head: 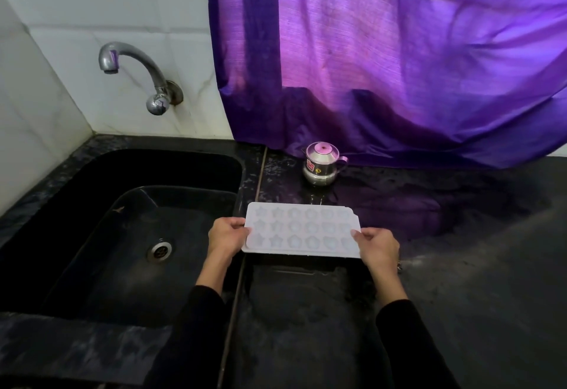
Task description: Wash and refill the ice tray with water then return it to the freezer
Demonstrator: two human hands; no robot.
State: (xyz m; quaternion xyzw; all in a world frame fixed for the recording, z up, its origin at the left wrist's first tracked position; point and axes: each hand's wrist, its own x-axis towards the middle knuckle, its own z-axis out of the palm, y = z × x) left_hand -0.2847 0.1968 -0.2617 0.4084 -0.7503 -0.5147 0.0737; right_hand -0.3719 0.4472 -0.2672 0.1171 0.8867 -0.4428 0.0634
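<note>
White plastic, the ice tray (302, 230) sits level at centre frame, over the dark counter (460, 235) just right of the sink (122, 235). The left hand (227, 237) and right hand (379, 247) pinch its short ends, likely for balance. The tap (132, 66), upper left, is dry.
</note>
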